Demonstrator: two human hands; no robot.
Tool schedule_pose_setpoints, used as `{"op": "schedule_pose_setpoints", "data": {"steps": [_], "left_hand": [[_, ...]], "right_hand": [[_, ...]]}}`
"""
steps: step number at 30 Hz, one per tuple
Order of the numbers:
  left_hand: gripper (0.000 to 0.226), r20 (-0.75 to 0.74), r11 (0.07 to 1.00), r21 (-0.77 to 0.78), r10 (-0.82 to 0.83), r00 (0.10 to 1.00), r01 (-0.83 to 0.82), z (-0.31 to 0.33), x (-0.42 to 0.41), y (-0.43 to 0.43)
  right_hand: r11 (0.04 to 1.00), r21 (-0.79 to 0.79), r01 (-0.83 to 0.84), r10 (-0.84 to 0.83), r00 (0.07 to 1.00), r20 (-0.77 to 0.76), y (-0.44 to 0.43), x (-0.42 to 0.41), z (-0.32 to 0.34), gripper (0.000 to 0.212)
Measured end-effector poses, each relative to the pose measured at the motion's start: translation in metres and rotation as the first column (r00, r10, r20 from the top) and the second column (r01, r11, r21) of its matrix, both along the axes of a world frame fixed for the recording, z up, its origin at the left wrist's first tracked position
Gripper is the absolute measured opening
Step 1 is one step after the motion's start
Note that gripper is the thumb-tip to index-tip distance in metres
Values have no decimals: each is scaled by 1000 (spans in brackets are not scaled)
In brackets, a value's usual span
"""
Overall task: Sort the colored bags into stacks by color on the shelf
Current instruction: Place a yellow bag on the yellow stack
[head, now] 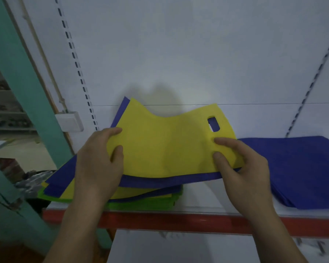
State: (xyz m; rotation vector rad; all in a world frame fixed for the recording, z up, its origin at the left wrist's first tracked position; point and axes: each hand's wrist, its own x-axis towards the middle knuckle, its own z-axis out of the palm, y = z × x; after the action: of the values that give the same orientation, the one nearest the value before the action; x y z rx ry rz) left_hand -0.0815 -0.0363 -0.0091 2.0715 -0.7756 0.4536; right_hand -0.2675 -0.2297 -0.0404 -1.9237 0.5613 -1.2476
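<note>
A yellow bag (165, 143) with a cut-out handle is lifted above a mixed pile (140, 198) of blue, yellow and green bags on the left part of the shelf. My left hand (99, 160) grips the yellow bag's left edge, thumb on top. My right hand (241, 166) pinches its right edge below the handle hole, together with a blue bag (169, 180) right beneath it. A stack of blue bags (300, 168) lies flat on the shelf at the right.
The white shelf (207, 196) has a red front edge (178, 221) and a white back panel with slotted rails. A teal post (26, 92) and a wall switch box (69, 121) stand at the left. A lower shelf shows below.
</note>
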Motion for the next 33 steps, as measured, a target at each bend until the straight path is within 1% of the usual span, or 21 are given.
{"op": "schedule_pose_setpoints", "data": {"steps": [2, 5, 8, 12, 16, 20, 23, 25, 27, 29, 31, 33], "left_hand": [[37, 20, 996, -56, -68, 997, 69, 7, -12, -16], [32, 32, 985, -116, -123, 992, 126, 13, -35, -41], [36, 18, 969, -144, -200, 980, 201, 18, -64, -72], [43, -27, 942, -193, -286, 958, 276, 20, -103, -131], [55, -100, 938, -168, -321, 942, 302, 6, -146, -196], [49, -179, 937, -129, -345, 921, 326, -26, -183, -242], [31, -203, 955, -100, -295, 934, 280, -47, -208, -267], [18, -185, 979, -21, -205, 961, 204, -58, -221, -279], [18, -114, 990, 109, -77, 990, 90, -64, -229, -286], [23, -71, 983, 185, 6, 997, 8, -65, -233, -289], [21, -62, 987, 163, 6, 998, 4, -60, -237, -290], [10, -86, 994, 90, -50, 995, 58, -54, -241, -290]], "right_hand": [[999, 19, 34, -35, 999, 35, -15, -16, 3, 24], [997, 46, 66, -70, 993, 91, -42, -44, 5, 26], [991, 38, 127, -130, 987, 98, -71, -76, 2, 27], [979, 46, 198, -200, 977, 66, -121, -124, -6, 26], [968, 39, 250, -250, 968, 14, -178, -177, -12, 29], [965, 49, 258, -254, 965, -66, -232, -220, -25, 34], [968, 38, 249, -243, 963, -117, -260, -242, -35, 36], [973, 17, 230, -225, 963, -151, -273, -253, -38, 37], [981, -6, 196, -192, 957, -216, -283, -260, -41, 36], [983, -44, 178, -183, 942, -283, -288, -264, -44, 38], [984, -69, 165, -178, 939, -295, -289, -267, -44, 42], [985, -60, 159, -169, 953, -253, -289, -267, -43, 44]]}}
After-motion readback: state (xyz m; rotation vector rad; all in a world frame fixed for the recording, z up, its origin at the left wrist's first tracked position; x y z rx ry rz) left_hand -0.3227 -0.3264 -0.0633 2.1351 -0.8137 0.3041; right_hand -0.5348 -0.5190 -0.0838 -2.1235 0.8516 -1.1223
